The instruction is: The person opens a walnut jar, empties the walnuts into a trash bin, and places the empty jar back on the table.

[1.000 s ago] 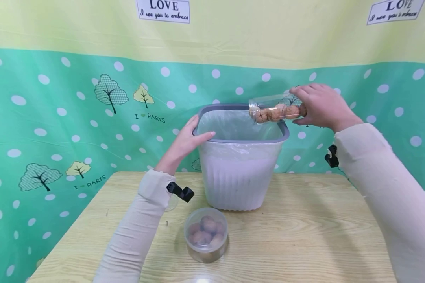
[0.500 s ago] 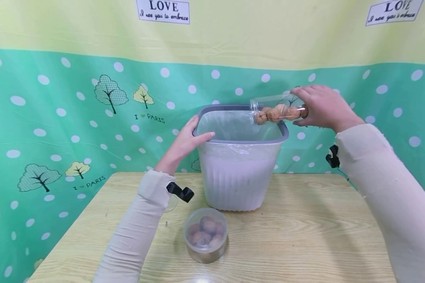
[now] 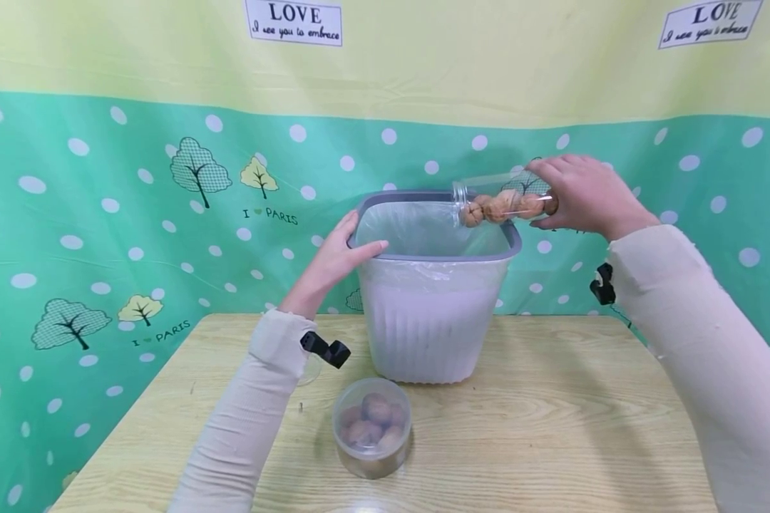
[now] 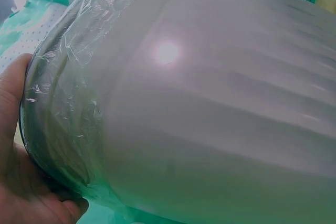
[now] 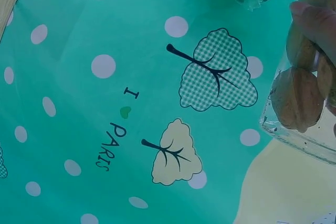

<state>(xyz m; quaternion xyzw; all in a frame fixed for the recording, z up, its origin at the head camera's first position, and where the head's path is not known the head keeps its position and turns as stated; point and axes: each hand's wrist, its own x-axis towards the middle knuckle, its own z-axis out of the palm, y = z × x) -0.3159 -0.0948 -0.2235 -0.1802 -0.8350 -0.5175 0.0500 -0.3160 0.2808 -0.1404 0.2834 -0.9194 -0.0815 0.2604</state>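
My left hand (image 3: pixel 334 260) grips the grey rim of a white trash bin (image 3: pixel 433 320) lined with a clear plastic bag (image 3: pixel 417 221). In the left wrist view, fingers and thumb close round the bagged rim. My right hand (image 3: pixel 587 192) holds a clear jar (image 3: pixel 500 179) by its base end, lying almost level. Its uncapped mouth points left above the right side of the bin. Several walnuts (image 3: pixel 500 205) lie along the jar's lower side. In the right wrist view, walnuts (image 5: pixel 298 99) show through the jar's base. The bottom of the bin is hidden.
A round translucent tub (image 3: pixel 373 463) with several walnuts inside stands on the wooden table (image 3: pixel 552 427) in front of the bin. A clear round lid (image 3: pixel 311 370) lies partly hidden by the left sleeve. A green and yellow curtain (image 3: pixel 231 178) hangs behind.
The jar has shifted slightly right. A walnut at its mouth one second ago is gone from there. My left hand and the bin have stayed in place.
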